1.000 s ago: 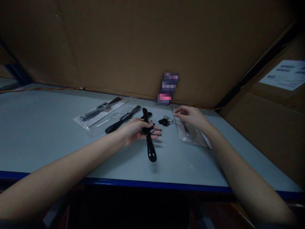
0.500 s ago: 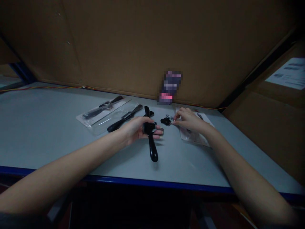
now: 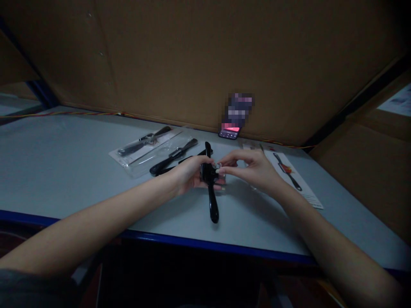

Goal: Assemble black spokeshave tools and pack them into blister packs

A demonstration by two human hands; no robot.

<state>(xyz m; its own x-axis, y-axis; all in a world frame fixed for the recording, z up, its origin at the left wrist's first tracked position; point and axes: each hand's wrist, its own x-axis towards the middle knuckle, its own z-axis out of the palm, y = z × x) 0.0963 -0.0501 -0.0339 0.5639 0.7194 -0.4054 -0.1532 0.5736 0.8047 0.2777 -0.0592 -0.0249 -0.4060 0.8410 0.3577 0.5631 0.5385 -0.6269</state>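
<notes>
A black spokeshave lies across my left hand, its two long handles pointing away from and toward me. The thumb presses on its middle body while the fingers support it from beneath. My right hand pinches a small dark part with shiny metal on it against the middle of the tool. Fingertips cover much of that part, so its exact seating cannot be seen. Left of my hands, a second black spokeshave rests on the table beside clear plastic packaging.
A packaged spokeshave lies at the back left. On the right is a printed card picturing the tool. A phone leans on the cardboard wall. Thin wires run along the table's back; its front edge is blue.
My right hand has moved left from the tabletop to the spokeshave, bringing a small part with it. My left hand still holds the tool. The view has shifted slightly.
</notes>
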